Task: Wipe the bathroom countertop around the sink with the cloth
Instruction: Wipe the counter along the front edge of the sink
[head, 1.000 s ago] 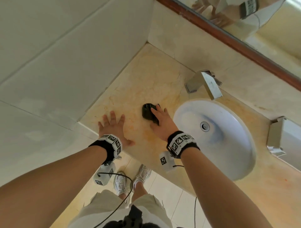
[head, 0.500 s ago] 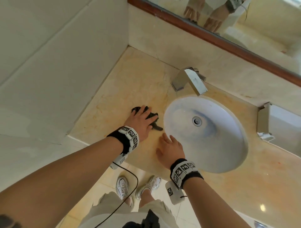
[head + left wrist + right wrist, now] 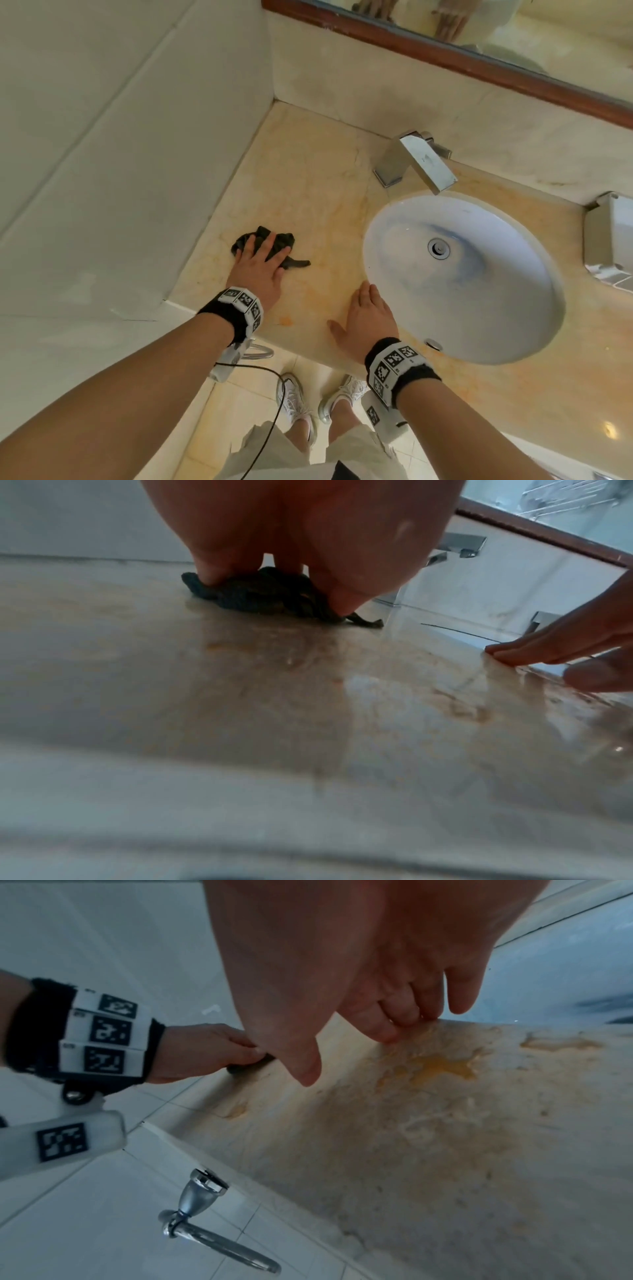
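Note:
A crumpled black cloth (image 3: pixel 284 241) (image 3: pixel 260 596) lies on the beige marble countertop (image 3: pixel 308 178), left of the white oval sink (image 3: pixel 479 291). My left hand (image 3: pixel 258 270) (image 3: pixel 291 534) presses down on the cloth with spread fingers, and a tail of cloth sticks out to the right. My right hand (image 3: pixel 368 315) (image 3: pixel 377 988) rests flat on the counter by the sink's near-left rim and holds nothing. Its fingertips (image 3: pixel 507 653) touch the surface at the rim's edge. In the right wrist view only a dark edge of the cloth shows under the left hand (image 3: pixel 205 1050).
A square chrome faucet (image 3: pixel 414 161) stands behind the sink. A metal box (image 3: pixel 606 236) is mounted at the right. White tiled wall (image 3: pixel 137 137) bounds the counter on the left, a wood-framed mirror (image 3: pixel 445 58) at the back. Yellow stains (image 3: pixel 441 1069) mark the counter. A chrome rail (image 3: pixel 212 1231) hangs below its front edge.
The cloth passed from my right hand to my left. The left hand has since slid it left, away from the sink. My right hand has settled flat by the sink rim.

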Tool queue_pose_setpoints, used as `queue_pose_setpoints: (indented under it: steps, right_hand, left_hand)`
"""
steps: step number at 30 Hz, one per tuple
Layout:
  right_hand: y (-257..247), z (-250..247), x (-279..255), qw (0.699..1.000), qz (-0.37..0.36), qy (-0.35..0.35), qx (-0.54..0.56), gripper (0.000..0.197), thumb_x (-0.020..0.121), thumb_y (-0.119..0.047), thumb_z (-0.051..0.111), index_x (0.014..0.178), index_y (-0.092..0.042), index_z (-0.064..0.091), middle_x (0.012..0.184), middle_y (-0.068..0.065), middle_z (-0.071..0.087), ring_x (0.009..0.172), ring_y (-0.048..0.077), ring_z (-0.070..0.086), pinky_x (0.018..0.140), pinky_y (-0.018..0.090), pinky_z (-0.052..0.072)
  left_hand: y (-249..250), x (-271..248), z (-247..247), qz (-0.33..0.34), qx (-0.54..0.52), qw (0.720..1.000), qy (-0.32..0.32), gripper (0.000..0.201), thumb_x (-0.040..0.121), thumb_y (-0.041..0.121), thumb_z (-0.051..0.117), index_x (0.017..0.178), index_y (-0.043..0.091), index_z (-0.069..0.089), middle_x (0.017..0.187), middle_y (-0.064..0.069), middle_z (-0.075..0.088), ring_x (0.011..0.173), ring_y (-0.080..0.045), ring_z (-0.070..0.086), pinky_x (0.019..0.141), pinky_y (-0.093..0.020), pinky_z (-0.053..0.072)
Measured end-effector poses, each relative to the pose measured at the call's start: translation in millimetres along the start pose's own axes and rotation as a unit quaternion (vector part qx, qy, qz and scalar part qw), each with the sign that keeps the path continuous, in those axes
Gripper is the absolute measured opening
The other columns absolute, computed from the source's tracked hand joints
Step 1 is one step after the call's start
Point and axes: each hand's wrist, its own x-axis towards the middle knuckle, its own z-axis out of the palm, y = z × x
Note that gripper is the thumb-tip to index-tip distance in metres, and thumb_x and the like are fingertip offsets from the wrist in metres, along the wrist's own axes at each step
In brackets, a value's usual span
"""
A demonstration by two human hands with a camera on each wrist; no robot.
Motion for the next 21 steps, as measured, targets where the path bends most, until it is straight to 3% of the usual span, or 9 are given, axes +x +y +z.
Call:
queue_pose_setpoints:
  steps: [6,11,14,17,21]
  right_hand:
    - [3,3,-4,1.000,-0.006,-0.007,0.010,0.091,0.094,-0.061,0.031,0.153,-0.001,-0.005,0.160,0.016,-0.013,0.149,0.030,-0.007,0.122,0.039,0.007]
    - [11,8,-4,0.999,-0.022,-0.007,0.038,0.084,0.097,-0.055,0.031,0.153,-0.006,-0.007,0.161,0.012,-0.015,0.149,0.026,-0.010,0.122,0.038,0.006]
    - [12,3,-3,0.997,-0.030,-0.015,0.073,0.079,0.098,-0.052,0.035,0.155,-0.014,-0.004,0.161,0.011,-0.013,0.149,0.026,-0.009,0.120,0.038,0.009]
    - [11,-3,0,0.996,-0.032,-0.010,0.083,0.079,0.097,-0.054,0.036,0.155,-0.012,0.003,0.162,0.012,-0.010,0.149,0.027,-0.006,0.121,0.038,0.010]
    - [11,0,1,0.996,-0.046,-0.012,0.075,0.083,0.095,-0.055,0.042,0.155,-0.015,0.002,0.161,0.010,-0.014,0.148,0.033,-0.007,0.121,0.042,0.011]
  left_hand:
    - [1,-44,18,-0.047,0.007,0.999,0.013,0.051,0.100,0.042,0.030,0.150,0.040,0.032,0.164,0.003,0.013,0.147,-0.035,0.015,0.119,-0.054,0.011]
    - [-4,-83,31,-0.007,0.036,0.999,-0.027,0.057,0.096,0.046,0.015,0.149,0.040,0.034,0.162,0.002,0.018,0.145,-0.037,0.024,0.116,-0.060,0.020]
    - [-12,-77,23,0.008,0.029,0.998,-0.058,0.060,0.094,0.049,0.010,0.150,0.041,0.032,0.163,0.003,0.016,0.145,-0.036,0.022,0.116,-0.059,0.021]
    - [-19,-54,13,-0.001,0.034,0.998,-0.051,0.063,0.092,0.051,0.006,0.151,0.044,0.026,0.164,0.005,0.008,0.148,-0.033,0.013,0.118,-0.058,0.016]
    - [-33,-15,-5,-0.043,0.028,0.998,-0.037,0.051,0.101,0.047,0.022,0.152,0.042,0.023,0.164,0.005,0.003,0.149,-0.032,0.006,0.119,-0.058,0.010]
